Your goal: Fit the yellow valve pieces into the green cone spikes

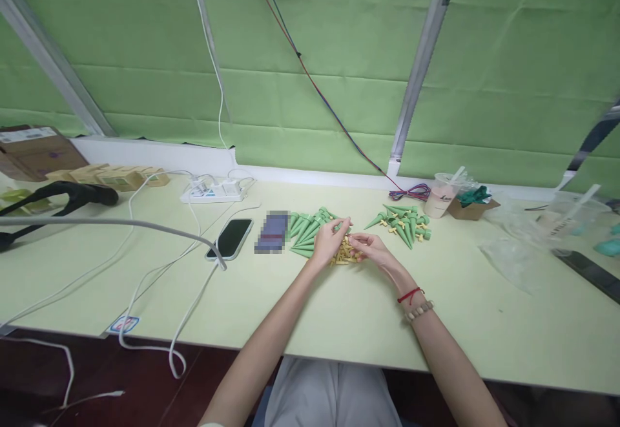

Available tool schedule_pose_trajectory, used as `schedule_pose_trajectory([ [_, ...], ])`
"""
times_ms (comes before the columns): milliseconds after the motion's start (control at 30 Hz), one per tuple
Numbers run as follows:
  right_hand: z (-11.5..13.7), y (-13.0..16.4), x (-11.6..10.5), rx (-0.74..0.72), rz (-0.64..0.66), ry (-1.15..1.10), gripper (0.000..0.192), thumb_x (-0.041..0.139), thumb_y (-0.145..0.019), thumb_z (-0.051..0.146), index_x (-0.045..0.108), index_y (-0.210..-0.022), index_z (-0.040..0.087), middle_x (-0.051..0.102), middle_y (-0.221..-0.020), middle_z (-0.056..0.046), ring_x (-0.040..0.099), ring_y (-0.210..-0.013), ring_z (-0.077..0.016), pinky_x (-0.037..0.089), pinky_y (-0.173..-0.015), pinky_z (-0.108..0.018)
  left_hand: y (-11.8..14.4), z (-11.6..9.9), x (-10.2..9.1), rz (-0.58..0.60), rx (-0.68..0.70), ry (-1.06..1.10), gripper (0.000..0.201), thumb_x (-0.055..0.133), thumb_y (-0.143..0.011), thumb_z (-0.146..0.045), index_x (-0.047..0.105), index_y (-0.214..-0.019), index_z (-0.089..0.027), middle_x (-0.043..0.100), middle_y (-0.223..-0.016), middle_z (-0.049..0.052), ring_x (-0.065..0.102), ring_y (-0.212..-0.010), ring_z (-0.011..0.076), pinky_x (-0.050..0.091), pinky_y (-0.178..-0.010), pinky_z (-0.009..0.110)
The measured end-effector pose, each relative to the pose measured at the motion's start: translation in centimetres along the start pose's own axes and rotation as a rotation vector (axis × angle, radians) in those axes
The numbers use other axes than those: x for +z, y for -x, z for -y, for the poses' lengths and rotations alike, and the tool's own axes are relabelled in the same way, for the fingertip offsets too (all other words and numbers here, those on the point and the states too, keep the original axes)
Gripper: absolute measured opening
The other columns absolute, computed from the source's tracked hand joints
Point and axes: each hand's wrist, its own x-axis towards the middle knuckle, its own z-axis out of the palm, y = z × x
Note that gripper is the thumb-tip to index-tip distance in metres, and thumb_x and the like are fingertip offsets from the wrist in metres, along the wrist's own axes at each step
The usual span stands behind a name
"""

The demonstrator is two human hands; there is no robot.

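My left hand [330, 241] is closed over the right end of a pile of green cone-shaped spikes [304, 228]. What its fingers hold is hidden; a bit of green shows beside the fingertips. Close on its right, my right hand [372, 249] has thumb and fingers pinched together, with the tiny thing at the tips too small to name. Below and between both hands lies a heap of small yellow plastic valve-like pieces [343, 256]. Farther right is a second group of green spikes [405, 223], several with yellow pieces fitted on them.
Left of the spikes lie a blurred dark blue item [272, 232] and a phone [232, 238]. White cables trail from a power strip [213, 191]. To the right stand a drink cup [440, 196], a small cardboard box [472, 208] and plastic bags [508, 259]; a dark phone [588, 274] lies beyond.
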Motion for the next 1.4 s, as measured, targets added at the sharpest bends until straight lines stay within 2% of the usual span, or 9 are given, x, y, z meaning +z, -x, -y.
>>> schedule_pose_trajectory([
  [200, -0.4, 0.1, 0.2, -0.108, -0.087, 0.155, 0.037, 0.074, -0.056, 0.044, 0.069, -0.079, 0.014, 0.066, -0.067, -0.004, 0.06, -0.056, -0.0139, 0.045, -0.043, -0.021, -0.1, 0.3, -0.1, -0.003, -0.053, -0.059, 0.048, 0.042, -0.078, -0.058, 0.071, -0.086, -0.021, 0.067, -0.071, 0.001, 0.053, -0.055, 0.0138, 0.031, -0.052, 0.025],
  [367, -0.7, 0.0, 0.8, -0.246, -0.165, 0.228, 0.03, 0.07, -0.058, 0.042, 0.062, -0.066, 0.015, 0.063, -0.062, -0.004, 0.056, -0.051, -0.0141, 0.044, -0.042, -0.024, 0.1, 0.3, 0.2, -0.015, -0.084, -0.095, 0.048, 0.041, -0.079, -0.059, 0.071, -0.085, -0.022, 0.068, -0.074, 0.003, 0.055, -0.059, 0.0159, 0.031, -0.054, 0.025],
  [533, -0.9, 0.3, 1.4, -0.452, -0.221, 0.371, 0.014, 0.066, -0.057, 0.021, 0.054, -0.051, 0.018, 0.054, -0.061, 0.0, 0.053, -0.06, -0.0131, 0.045, -0.059, -0.026, 0.2, 0.9, 0.8, -0.024, -0.101, -0.097, 0.047, 0.042, -0.078, -0.059, 0.07, -0.082, -0.021, 0.066, -0.068, 0.003, 0.056, -0.058, 0.0173, 0.032, -0.053, 0.026],
  [633, -1.2, 0.5, 2.0, -0.513, -0.246, 0.459, 0.008, 0.062, -0.06, 0.019, 0.056, -0.055, 0.018, 0.053, -0.065, 0.0, 0.052, -0.058, -0.0119, 0.044, -0.06, -0.026, 0.0, 1.3, 0.8, -0.033, -0.092, -0.072, 0.047, 0.042, -0.078, -0.058, 0.069, -0.079, -0.02, 0.065, -0.067, 0.004, 0.056, -0.058, 0.0165, 0.034, -0.053, 0.025],
  [700, -1.4, 0.4, 2.2, -0.476, -0.271, 0.449, 0.009, 0.063, -0.063, 0.025, 0.059, -0.064, 0.018, 0.056, -0.073, -0.001, 0.053, -0.056, -0.0108, 0.045, -0.056, -0.025, -0.3, 1.4, 0.6, -0.047, -0.081, -0.049, 0.048, 0.041, -0.079, -0.058, 0.069, -0.078, -0.019, 0.065, -0.065, 0.003, 0.055, -0.056, 0.0154, 0.034, -0.052, 0.025],
  [800, -1.3, 0.1, 2.5, -0.218, -0.268, 0.218, 0.029, 0.066, -0.064, 0.04, 0.06, -0.082, 0.018, 0.06, -0.085, -0.003, 0.056, -0.054, -0.0104, 0.044, -0.044, -0.022, -0.6, 1.2, 0.4, -0.065, -0.066, -0.013, 0.051, 0.037, -0.08, -0.058, 0.068, -0.079, -0.017, 0.062, -0.059, 0.002, 0.052, -0.051, 0.014, 0.034, -0.049, 0.025],
  [900, -1.0, -0.1, 2.5, -0.041, -0.204, 0.059, 0.039, 0.067, -0.062, 0.048, 0.062, -0.083, 0.016, 0.062, -0.081, -0.003, 0.057, -0.053, -0.0105, 0.043, -0.038, -0.019, -0.5, 0.9, 0.3, -0.071, -0.046, 0.015, 0.052, 0.037, -0.08, -0.059, 0.068, -0.08, -0.017, 0.059, -0.053, 0.001, 0.05, -0.047, 0.013, 0.033, -0.047, 0.024],
  [1233, -0.2, 0.5, 2.0, -0.044, -0.082, 0.013, 0.041, 0.075, -0.05, 0.049, 0.059, -0.064, 0.015, 0.055, -0.054, 0.002, 0.05, -0.046, -0.0072, 0.04, -0.039, -0.017, 0.3, 0.1, -0.1, -0.029, -0.031, -0.041, 0.049, 0.036, -0.081, -0.059, 0.066, -0.075, -0.021, 0.049, -0.042, -0.003, 0.048, -0.045, 0.0133, 0.031, -0.049, 0.025],
  [1400, -0.6, 0.3, 2.4, -0.145, -0.153, 0.076, 0.034, 0.072, -0.054, 0.042, 0.049, -0.062, 0.018, 0.049, -0.047, 0.005, 0.045, -0.04, -0.0083, 0.039, -0.039, -0.021, 0.3, -0.2, -0.2, -0.009, -0.039, -0.052, 0.048, 0.037, -0.081, -0.059, 0.065, -0.071, -0.021, 0.052, -0.045, -0.002, 0.049, -0.048, 0.0137, 0.031, -0.05, 0.025],
])
